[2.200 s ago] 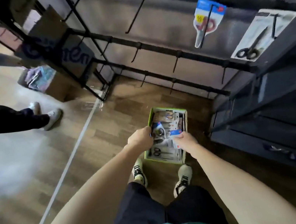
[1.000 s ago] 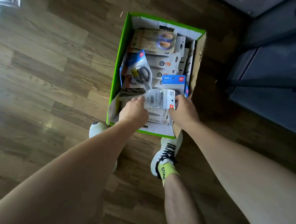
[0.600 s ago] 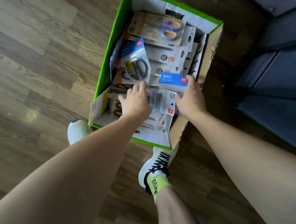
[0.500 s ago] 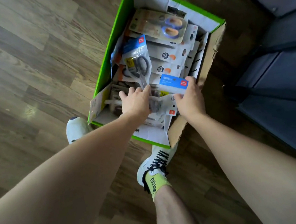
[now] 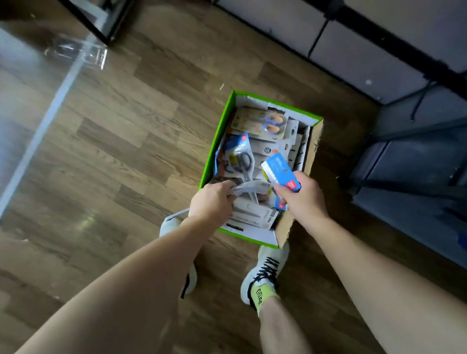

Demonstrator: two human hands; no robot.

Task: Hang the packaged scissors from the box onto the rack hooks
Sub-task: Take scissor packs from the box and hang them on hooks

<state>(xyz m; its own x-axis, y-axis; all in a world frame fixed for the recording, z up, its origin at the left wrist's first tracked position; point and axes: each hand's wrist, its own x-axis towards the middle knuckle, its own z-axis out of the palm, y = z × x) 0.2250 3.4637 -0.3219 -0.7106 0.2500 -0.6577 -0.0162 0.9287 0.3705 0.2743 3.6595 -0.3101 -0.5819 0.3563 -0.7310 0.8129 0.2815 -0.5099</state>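
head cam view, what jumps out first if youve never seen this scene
The green-edged box on the wood floor, crammed with packaged scissors, sits just ahead of the person's shoes. Over it, the right hand grips a blue-topped scissors pack, and the left hand pinches a clear pack.

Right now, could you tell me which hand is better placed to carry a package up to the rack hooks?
The right hand, probably: it already grips a blue-topped package lifted above the box. The left hand is down among the packages, holding a clear one.
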